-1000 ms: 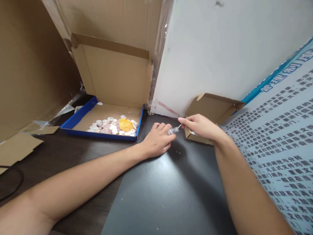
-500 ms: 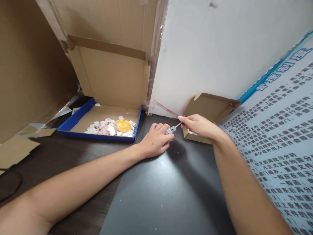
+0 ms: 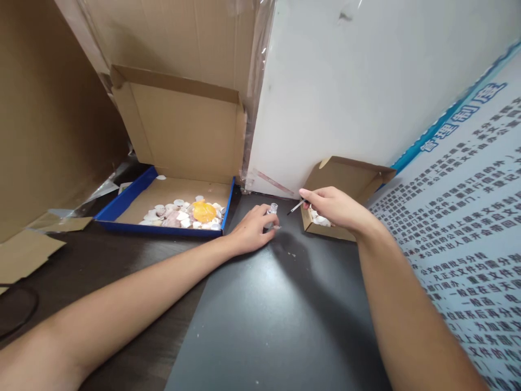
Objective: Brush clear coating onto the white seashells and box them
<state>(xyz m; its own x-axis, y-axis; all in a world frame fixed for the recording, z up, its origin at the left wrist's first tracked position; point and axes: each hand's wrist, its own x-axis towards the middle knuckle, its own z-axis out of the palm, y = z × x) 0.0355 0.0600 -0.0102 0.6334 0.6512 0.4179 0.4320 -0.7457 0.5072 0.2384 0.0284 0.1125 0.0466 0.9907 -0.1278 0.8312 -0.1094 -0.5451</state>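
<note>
My left hand [image 3: 253, 232] rests on the dark mat [image 3: 280, 315] with its fingers closed round a small clear bottle [image 3: 272, 210] that stands upright. My right hand [image 3: 331, 208] is a little to the right of it, pinching a thin brush applicator [image 3: 296, 207] whose tip points down-left toward the bottle's mouth without touching it. Just behind my right hand sits a small open cardboard box [image 3: 345, 182] with pale shells inside.
A blue-edged cardboard tray [image 3: 122, 203] at the left holds several small shells and one orange shell [image 3: 203, 211]. Large cardboard sheets and a white wall close off the back. A printed poster [image 3: 468, 217] lies at the right. A black cable [image 3: 16, 315] lies at far left.
The brush was pulled out of the bottle: my right hand drew back to the right, and my left hand stood the bottle upright on the mat.
</note>
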